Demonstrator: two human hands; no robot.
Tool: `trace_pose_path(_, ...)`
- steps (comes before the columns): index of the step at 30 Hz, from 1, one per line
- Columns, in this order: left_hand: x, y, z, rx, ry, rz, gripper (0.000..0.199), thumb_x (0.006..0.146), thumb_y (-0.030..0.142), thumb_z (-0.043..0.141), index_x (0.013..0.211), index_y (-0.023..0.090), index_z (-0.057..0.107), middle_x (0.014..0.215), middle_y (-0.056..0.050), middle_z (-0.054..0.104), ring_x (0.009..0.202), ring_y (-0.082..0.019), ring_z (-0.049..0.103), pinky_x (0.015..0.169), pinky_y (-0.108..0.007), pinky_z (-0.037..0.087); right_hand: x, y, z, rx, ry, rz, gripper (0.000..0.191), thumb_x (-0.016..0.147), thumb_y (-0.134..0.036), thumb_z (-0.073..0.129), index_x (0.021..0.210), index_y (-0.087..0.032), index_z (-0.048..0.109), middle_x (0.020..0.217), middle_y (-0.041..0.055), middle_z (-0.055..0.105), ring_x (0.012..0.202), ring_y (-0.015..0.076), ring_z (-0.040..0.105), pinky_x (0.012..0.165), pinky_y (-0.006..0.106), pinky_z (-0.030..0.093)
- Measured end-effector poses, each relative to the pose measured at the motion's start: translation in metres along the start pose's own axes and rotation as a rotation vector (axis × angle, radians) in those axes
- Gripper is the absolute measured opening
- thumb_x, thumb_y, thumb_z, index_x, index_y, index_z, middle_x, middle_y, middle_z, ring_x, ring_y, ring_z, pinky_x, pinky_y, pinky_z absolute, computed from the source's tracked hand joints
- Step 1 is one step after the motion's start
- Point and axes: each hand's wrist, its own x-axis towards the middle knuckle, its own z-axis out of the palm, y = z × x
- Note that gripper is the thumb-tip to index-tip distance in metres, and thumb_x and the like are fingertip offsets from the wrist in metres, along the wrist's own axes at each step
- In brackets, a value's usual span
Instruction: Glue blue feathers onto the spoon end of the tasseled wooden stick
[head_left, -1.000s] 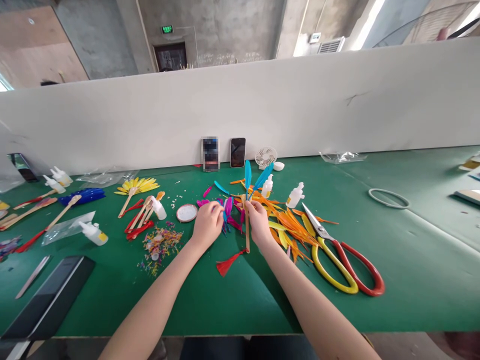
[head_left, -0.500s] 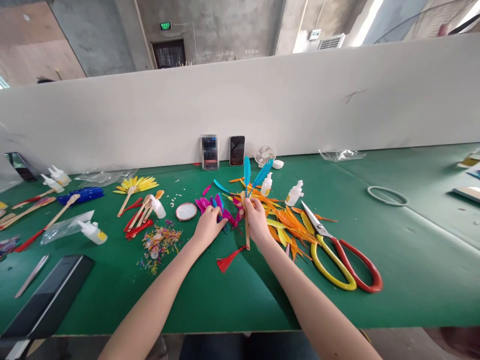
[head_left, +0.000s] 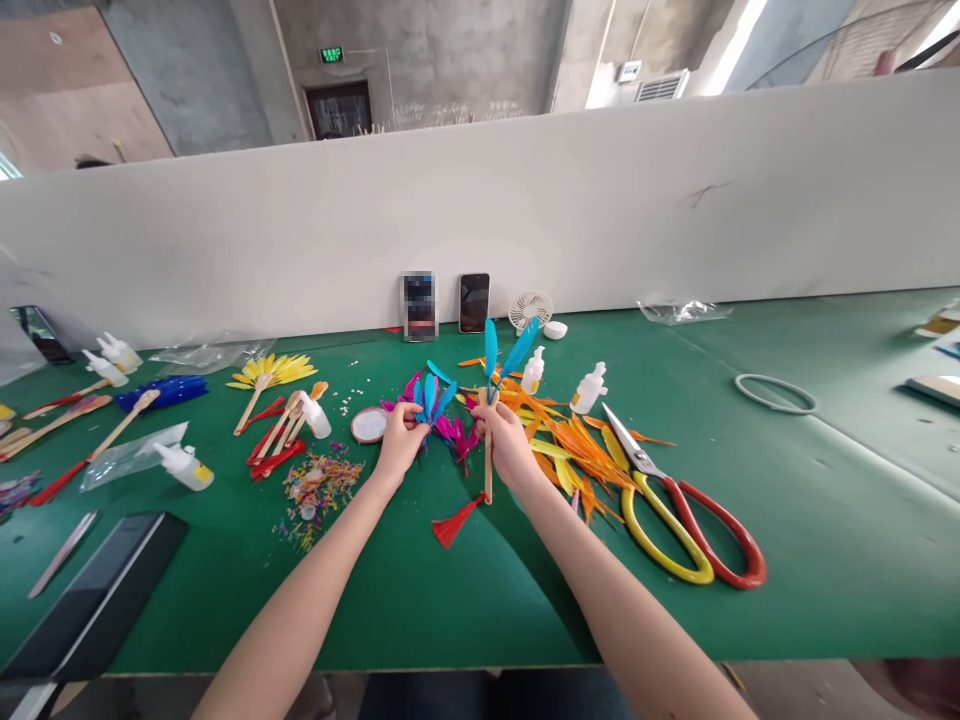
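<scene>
My right hand grips a wooden fan handle upright, with two blue feathers spreading from its top and a red tassel hanging from its lower end. To the left, my left hand pinches a few blue feathers above the table. Magenta feathers lie between the hands. Orange and yellow feathers are heaped to the right of my right hand. Beside my left hand sits a round white lid or dish, partly covered by the fingers.
Large scissors with red and yellow handles lie at right. Glue bottles stand behind the feathers. A yellow feather fan, feather scraps and a black case lie at left. Phones lean against the white partition.
My left hand has lifted blue feathers from the magenta and blue pile and moved slightly left. My right hand still holds the fan handle, shifted a little left.
</scene>
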Motion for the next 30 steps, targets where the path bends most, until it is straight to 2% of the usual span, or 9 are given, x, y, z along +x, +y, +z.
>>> trace_pose_path(5, -0.005, 0.009, -0.001, -0.395, -0.036, -0.190, 0.030, 0.061, 0.009, 0.051, 0.090, 0.019, 0.049, 0.061, 0.005, 0.048, 0.061, -0.009, 0.050, 0.062, -0.022, 0.041, 0.000, 0.003, -0.001, -0.013, -0.047, 0.028, 0.016, 0.051, -0.024, 0.062, 0.061, -0.019, 0.050, 0.046, -0.0088, 0.039, 0.044, 0.0072, 0.035, 0.046, 0.023, 0.026)
trace_pose_path(9, -0.007, 0.010, 0.000, -0.444, -0.042, -0.185, 0.030, 0.062, 0.009, 0.049, 0.090, 0.018, 0.051, 0.048, 0.009, 0.036, 0.053, -0.009, 0.046, 0.056, -0.021, 0.037, 0.000, 0.003, -0.001, 0.016, -0.053, 0.049, 0.018, 0.050, -0.024, 0.063, 0.062, -0.019, 0.051, 0.044, -0.0089, 0.040, 0.043, 0.0070, 0.036, 0.045, 0.023, 0.027)
trace_pose_path(11, -0.007, 0.010, -0.001, -0.406, -0.022, -0.180, 0.030, 0.061, 0.007, 0.047, 0.089, 0.018, 0.051, 0.051, 0.008, 0.039, 0.053, -0.009, 0.046, 0.055, -0.021, 0.037, 0.000, 0.002, 0.000, 0.017, -0.073, 0.062, 0.018, 0.050, -0.025, 0.063, 0.062, -0.019, 0.051, 0.043, -0.0084, 0.041, 0.043, 0.0073, 0.037, 0.045, 0.023, 0.027)
trace_pose_path(15, -0.005, 0.008, -0.003, -0.137, 0.008, -0.093, 0.025, 0.065, 0.006, 0.042, 0.084, 0.017, 0.053, 0.062, 0.003, 0.049, 0.056, -0.010, 0.048, 0.058, -0.023, 0.039, 0.000, 0.000, 0.000, 0.075, -0.048, 0.069, 0.016, 0.049, -0.023, 0.062, 0.058, -0.018, 0.051, 0.045, -0.0076, 0.043, 0.042, 0.0066, 0.038, 0.043, 0.022, 0.028)
trace_pose_path(19, -0.008, 0.007, -0.005, 0.274, -0.007, 0.166, 0.012, 0.071, 0.011, 0.047, 0.078, 0.017, 0.055, 0.075, -0.003, 0.056, 0.070, -0.015, 0.053, 0.068, -0.029, 0.043, 0.002, -0.001, -0.002, 0.135, 0.051, 0.025, 0.013, 0.050, -0.024, 0.059, 0.059, -0.018, 0.050, 0.048, -0.0077, 0.044, 0.040, 0.0047, 0.034, 0.041, 0.021, 0.027)
trace_pose_path(23, -0.016, 0.012, -0.006, 0.642, -0.165, 0.386, 0.021, 0.076, 0.014, 0.045, 0.093, 0.018, 0.057, 0.083, -0.006, 0.058, 0.078, -0.019, 0.057, 0.071, -0.031, 0.044, 0.005, 0.000, -0.004, 0.110, 0.103, -0.011, 0.013, 0.054, -0.026, 0.058, 0.059, -0.020, 0.048, 0.048, -0.0082, 0.042, 0.039, 0.0047, 0.031, 0.039, 0.022, 0.025)
trace_pose_path(25, -0.016, 0.018, -0.006, 0.832, -0.146, 0.457, 0.026, 0.078, 0.017, 0.046, 0.101, 0.019, 0.057, 0.095, -0.010, 0.056, 0.083, -0.021, 0.056, 0.073, -0.033, 0.044, 0.006, 0.000, -0.005, 0.106, 0.110, -0.021, 0.014, 0.055, -0.027, 0.058, 0.059, -0.020, 0.047, 0.048, -0.0083, 0.040, 0.039, 0.0048, 0.030, 0.039, 0.022, 0.024)
trace_pose_path(28, -0.001, 0.028, -0.004, 0.981, -0.071, 0.524, 0.031, 0.080, 0.020, 0.043, 0.108, 0.020, 0.055, 0.111, -0.013, 0.050, 0.092, -0.024, 0.053, 0.077, -0.036, 0.042, 0.006, -0.003, -0.005, 0.119, 0.111, -0.022, 0.016, 0.055, -0.028, 0.059, 0.060, -0.020, 0.047, 0.050, -0.0081, 0.042, 0.039, 0.0046, 0.029, 0.038, 0.022, 0.023)
trace_pose_path(30, 0.018, 0.033, 0.001, 1.011, -0.126, 0.522, 0.033, 0.081, 0.018, 0.040, 0.110, 0.019, 0.055, 0.105, -0.013, 0.053, 0.094, -0.025, 0.052, 0.078, -0.037, 0.041, 0.006, -0.005, -0.004, 0.131, 0.109, -0.017, 0.016, 0.054, -0.028, 0.059, 0.062, -0.020, 0.048, 0.049, -0.0083, 0.043, 0.038, 0.0044, 0.030, 0.038, 0.021, 0.023)
